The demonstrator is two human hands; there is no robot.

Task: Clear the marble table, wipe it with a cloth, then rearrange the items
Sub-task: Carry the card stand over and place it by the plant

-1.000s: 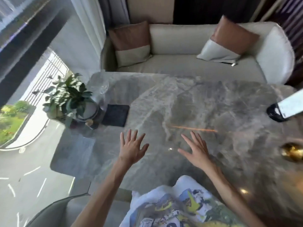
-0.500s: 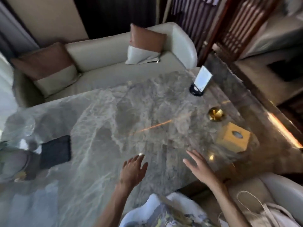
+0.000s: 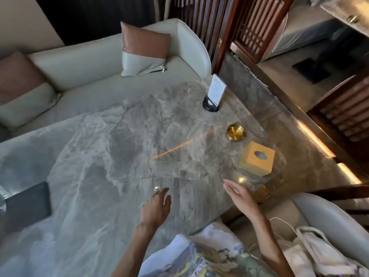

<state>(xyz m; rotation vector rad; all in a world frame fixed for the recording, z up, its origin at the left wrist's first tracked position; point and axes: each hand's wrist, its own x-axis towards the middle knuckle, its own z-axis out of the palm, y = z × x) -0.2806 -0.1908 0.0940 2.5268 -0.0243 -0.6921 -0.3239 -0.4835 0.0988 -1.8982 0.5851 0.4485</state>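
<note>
Clearing seems not yet begun: the table (image 3: 119,136) carries a yellow tissue box (image 3: 256,158), a brass dish (image 3: 236,132) just beyond the box, a card stand (image 3: 214,94) farther beyond it, and a dark pad (image 3: 28,200) well to its left. The left hand (image 3: 156,206) and right hand (image 3: 239,194) hover near the box, fingers relaxed, holding nothing; no cloth shows.
</note>
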